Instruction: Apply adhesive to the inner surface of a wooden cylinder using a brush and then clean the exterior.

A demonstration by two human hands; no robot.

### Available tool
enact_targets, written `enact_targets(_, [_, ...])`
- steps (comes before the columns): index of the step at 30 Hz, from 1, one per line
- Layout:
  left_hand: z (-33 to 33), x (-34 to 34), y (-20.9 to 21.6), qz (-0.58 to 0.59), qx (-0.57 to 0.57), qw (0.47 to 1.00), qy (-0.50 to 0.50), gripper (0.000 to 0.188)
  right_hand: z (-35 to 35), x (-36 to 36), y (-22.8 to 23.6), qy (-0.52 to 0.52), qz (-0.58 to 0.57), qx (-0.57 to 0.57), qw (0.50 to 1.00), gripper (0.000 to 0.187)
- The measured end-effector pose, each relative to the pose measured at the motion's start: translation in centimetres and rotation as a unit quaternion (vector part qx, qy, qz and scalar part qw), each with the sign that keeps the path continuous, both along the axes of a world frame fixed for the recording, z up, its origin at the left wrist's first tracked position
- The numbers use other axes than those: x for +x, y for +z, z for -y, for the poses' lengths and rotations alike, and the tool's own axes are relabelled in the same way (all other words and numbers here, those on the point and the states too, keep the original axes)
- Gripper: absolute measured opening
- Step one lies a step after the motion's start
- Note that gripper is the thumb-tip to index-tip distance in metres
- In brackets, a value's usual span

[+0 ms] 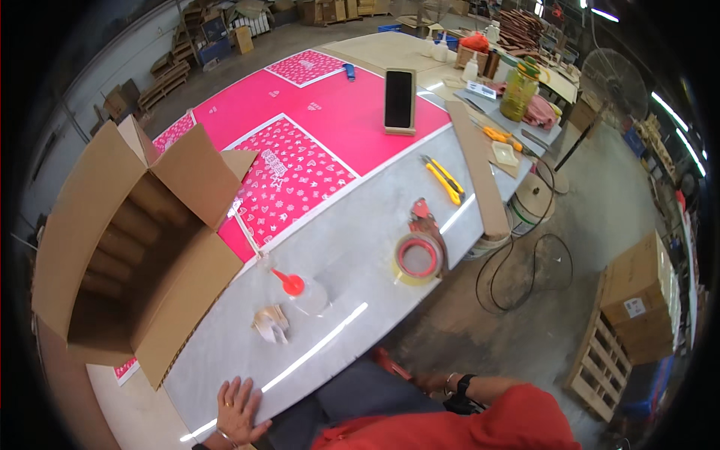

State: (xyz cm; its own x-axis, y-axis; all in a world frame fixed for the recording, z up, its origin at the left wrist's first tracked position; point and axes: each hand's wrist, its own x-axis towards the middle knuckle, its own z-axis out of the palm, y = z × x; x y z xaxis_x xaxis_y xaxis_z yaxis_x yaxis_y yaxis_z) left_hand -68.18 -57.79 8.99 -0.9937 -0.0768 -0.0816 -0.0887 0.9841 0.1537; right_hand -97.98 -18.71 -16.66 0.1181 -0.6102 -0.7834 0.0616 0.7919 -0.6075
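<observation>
My left hand (238,411) lies flat with fingers spread on the near edge of the grey tabletop (360,247). Low beside my lap is my right hand (429,383), its fingers mostly hidden, next to a reddish object (391,365) whose kind I cannot make out. Ahead of the left hand sit a crumpled piece of paper (271,325) and a clear squeeze bottle with a red nozzle (309,298). A tape dispenser (424,217) with a roll of tape (403,271) lies near the table's right edge. An open cardboard box (176,300) stands tilted at the left.
Pink printed sheets (300,161) cover the far table. Beyond the tape lie a yellow utility knife (448,182), a propped phone (400,101), a brown strip (480,172) and a green jug (519,91). A cable (525,289) loops on the floor; a carton (637,300) stands at right.
</observation>
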Motion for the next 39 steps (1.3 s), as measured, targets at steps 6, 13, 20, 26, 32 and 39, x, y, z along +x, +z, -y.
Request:
enact_targets(6, [1.5, 1.6, -4.4, -0.011, -0.097, 0.995, -0.035, 0.063, 3.7, 1.9, 3.8, 0.142, -0.223, -0.001, 0.964, 0.039])
enact_targets(13, [-1.0, -1.5, 1.5, 0.027, 0.008, 1.000, 0.004, 0.062, 7.3, 1.2, -1.8, 0.115, -0.224, -0.154, 0.955, 0.036])
enact_targets(20, [0.1, -1.4, 0.9, -0.027, -0.014, 1.000, -0.006, 0.066, 2.5, -2.7, -5.0, 0.122, -0.181, -0.222, 0.950, 0.025])
enact_targets(26, [-0.6, -0.2, 0.4, -0.061, 0.021, 0.998, 0.013, 0.062, 10.5, -1.8, 27.6, -0.103, -0.297, -0.118, 0.942, 0.016])
enact_targets(32, [-0.8, 0.1, 0.8, -0.065, 0.007, 0.998, 0.020, 0.056, 21.3, 2.1, 30.5, -0.090, -0.412, -0.449, 0.788, 0.023])
enact_targets(39, [5.1, 2.6, 9.9, -0.105, 0.099, 0.958, 0.249, 0.044, 28.5, 1.9, 26.4, 0.061, -0.579, -0.530, 0.617, 0.054])
